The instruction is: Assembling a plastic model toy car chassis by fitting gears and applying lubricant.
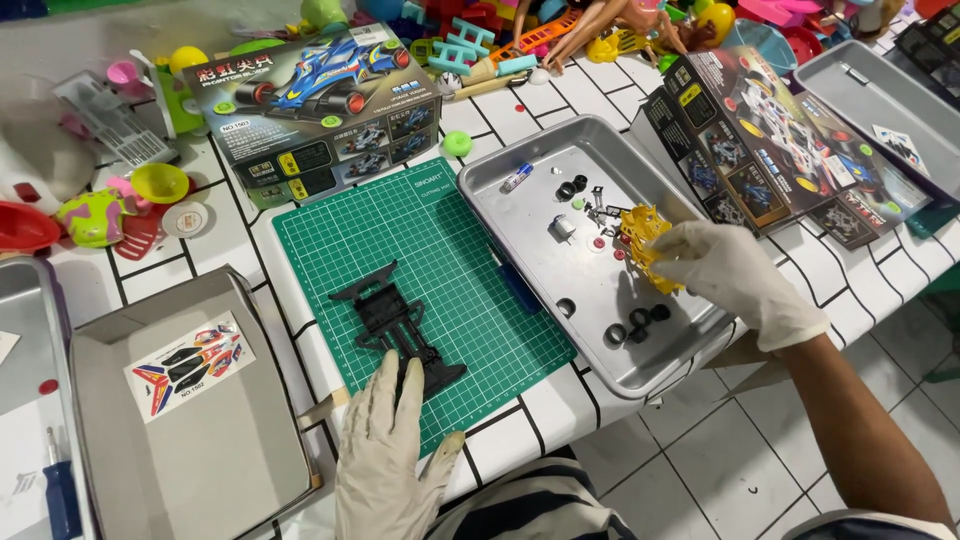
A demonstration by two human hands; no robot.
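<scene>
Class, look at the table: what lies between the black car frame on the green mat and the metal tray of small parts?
In the head view, only bare green mat separates the black car frame from the metal tray, plus a blue tool at the mat's edge beside the tray.

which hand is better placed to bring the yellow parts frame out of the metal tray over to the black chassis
Right. The right hand already grips the yellow parts frame in the metal tray, while the left hand steadies the black chassis.

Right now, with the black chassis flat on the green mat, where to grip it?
Pinch the black chassis across its narrow middle, coming from above. It lies flat and slanted on the green mat; the left hand covers its near end, and the far end flares wider.
</scene>
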